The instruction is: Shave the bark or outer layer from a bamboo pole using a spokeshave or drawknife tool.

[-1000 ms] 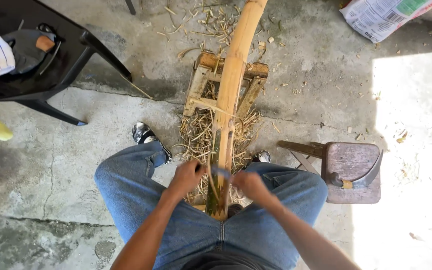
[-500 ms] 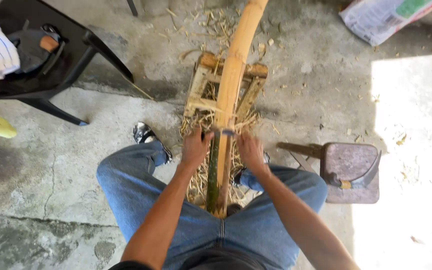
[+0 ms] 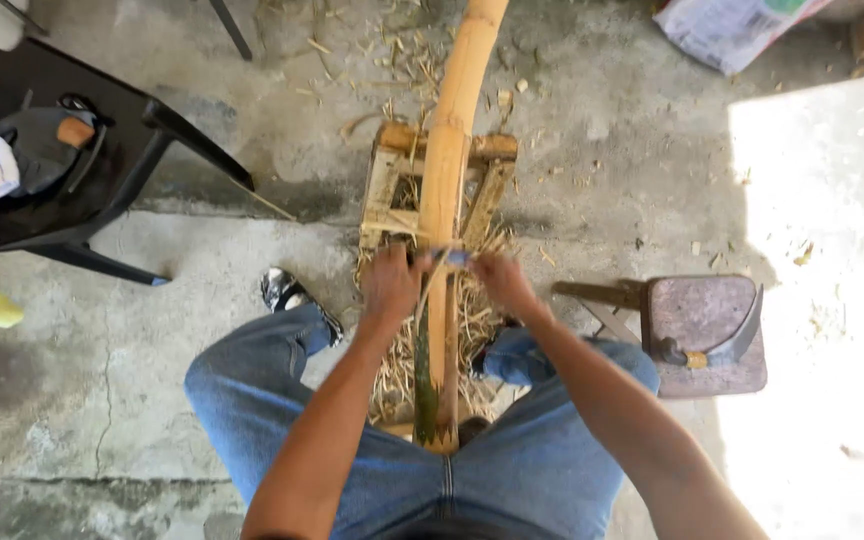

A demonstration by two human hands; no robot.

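Bamboo pole (image 3: 444, 190) between both grips (blade across).

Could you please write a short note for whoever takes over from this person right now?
Left hand: grip closed on one end of a blade lying across the bamboo pole.
Right hand: grip closed on the other end.
The pole rests on a small wooden frame, its near end between the knees.
Done: the near length looks split or peeled; shavings lie underneath.
Left: the length beyond the blade looks unworked.
A curved knife lies on the stool to the right.
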